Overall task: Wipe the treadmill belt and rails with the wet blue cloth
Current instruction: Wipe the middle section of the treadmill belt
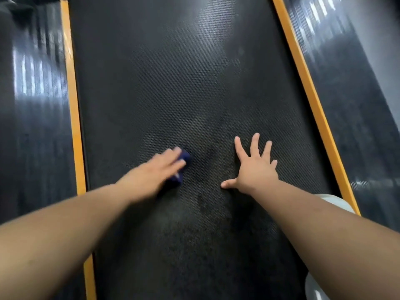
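The blue cloth (184, 157) is being largely hidden under the left hand (155, 172); only a dark blue corner at the fingertips and a fold beneath the palm are showing. The left hand is being rendered blurred, so its outline is hard to make out. Its fingers (172, 156) are being held roughly straight and flat on the cloth, pointing toward 2 o'clock. The cloth is lying on the treadmill belt (173, 83), just toward 8 o'clock from the view's middle.

The right hand (253, 169) is being pressed palm-down on the belt toward 4 o'clock, near the cloth but apart from it. Its fingers (254, 142) are being spread wide, and the thumb is being stretched toward 9 o'clock. Both forearms are being cut off by the lower edge.

A white object (334, 202) toward 4 o'clock is being partly covered by the right forearm and cannot be identified. The belt is being bordered by orange strips (72, 94), with glossy ribbed rails (32, 105) beyond them.
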A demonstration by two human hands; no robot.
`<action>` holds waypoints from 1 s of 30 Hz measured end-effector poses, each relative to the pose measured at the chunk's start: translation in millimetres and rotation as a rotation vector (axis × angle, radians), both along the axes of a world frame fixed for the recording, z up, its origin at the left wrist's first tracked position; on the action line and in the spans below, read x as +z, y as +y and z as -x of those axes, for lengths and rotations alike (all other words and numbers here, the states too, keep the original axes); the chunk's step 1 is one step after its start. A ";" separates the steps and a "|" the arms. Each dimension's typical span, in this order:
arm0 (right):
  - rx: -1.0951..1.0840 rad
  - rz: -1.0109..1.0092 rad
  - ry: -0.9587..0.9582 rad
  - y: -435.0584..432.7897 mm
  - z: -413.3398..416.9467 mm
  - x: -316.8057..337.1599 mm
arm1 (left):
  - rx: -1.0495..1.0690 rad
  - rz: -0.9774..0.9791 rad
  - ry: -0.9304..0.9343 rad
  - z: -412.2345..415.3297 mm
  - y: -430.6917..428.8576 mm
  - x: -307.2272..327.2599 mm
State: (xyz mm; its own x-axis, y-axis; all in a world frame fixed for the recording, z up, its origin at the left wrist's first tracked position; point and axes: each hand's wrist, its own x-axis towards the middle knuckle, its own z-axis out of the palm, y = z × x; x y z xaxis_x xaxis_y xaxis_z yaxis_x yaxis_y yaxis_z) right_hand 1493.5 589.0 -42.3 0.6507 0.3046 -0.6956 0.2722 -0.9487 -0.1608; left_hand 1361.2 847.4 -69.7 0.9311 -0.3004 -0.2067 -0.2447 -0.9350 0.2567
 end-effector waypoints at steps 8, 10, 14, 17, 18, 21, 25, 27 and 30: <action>-0.012 0.005 -0.034 1.1 1.7 -6.9 | 0.754 0.076 -0.039 -41.1 -67.8 -2.9; -0.017 0.008 -0.044 1.2 2.2 -6.5 | 0.343 0.115 -0.022 -28.0 -99.7 -11.0; -0.026 0.013 -0.026 1.9 1.3 -4.8 | -0.008 0.065 -0.082 -30.2 -72.9 -11.6; -0.037 0.000 -0.010 1.4 1.4 -5.2 | 0.472 0.017 -0.076 -52.8 -27.7 -7.5; -0.039 -0.005 -0.011 1.3 1.3 -6.0 | 0.705 0.010 -0.065 -65.2 -16.0 -5.7; -0.044 -0.004 -0.004 0.8 0.9 -7.2 | 0.996 0.077 -0.101 -93.3 -27.0 0.1; -0.053 -0.011 -0.032 1.0 2.6 -5.8 | 0.253 0.227 -0.109 -71.7 -97.1 -13.3; -0.061 -0.015 -0.034 1.9 2.5 -4.7 | -0.094 0.177 -0.094 -68.1 -87.7 -13.3; -0.083 -0.017 -0.013 2.3 1.1 -4.9 | 0.058 0.094 -0.162 -100.4 -29.7 -12.1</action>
State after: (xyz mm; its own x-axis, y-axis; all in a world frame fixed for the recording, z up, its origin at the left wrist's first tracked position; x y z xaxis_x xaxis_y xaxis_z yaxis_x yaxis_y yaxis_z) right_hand 1492.4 591.3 -47.2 0.6831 0.2609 -0.6821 0.1951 -0.9652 -0.1739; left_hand 1461.5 817.7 -81.8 0.9664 -0.2558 -0.0268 -0.2358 -0.9227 0.3049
